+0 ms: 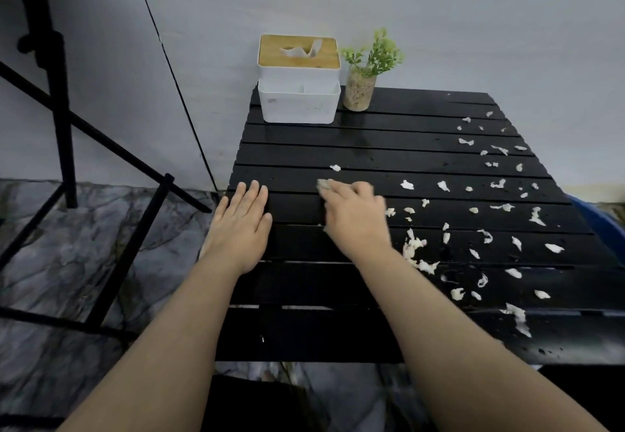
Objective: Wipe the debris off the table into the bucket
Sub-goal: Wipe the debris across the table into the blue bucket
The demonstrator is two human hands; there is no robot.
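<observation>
A black slatted table (pixel 389 157) carries several white paper scraps (pixel 487 195), spread mostly over its right half, with a denser clump (pixel 414 249) near my right wrist. My right hand (pixel 355 211) presses a crumpled greyish tissue (pixel 324 185) onto the slats near the table's middle; the tissue peeks out past the fingertips. My left hand (pixel 241 218) lies flat, fingers together, on the table's left edge and holds nothing. A blue bucket rim (pixel 598 218) shows just beyond the table's right edge, mostly hidden.
A white tissue box with a wooden lid (pixel 299 79) and a small potted plant (pixel 363 83) stand at the table's far edge against the wall. Black stand legs (pixel 61 110) cross the marble floor at left.
</observation>
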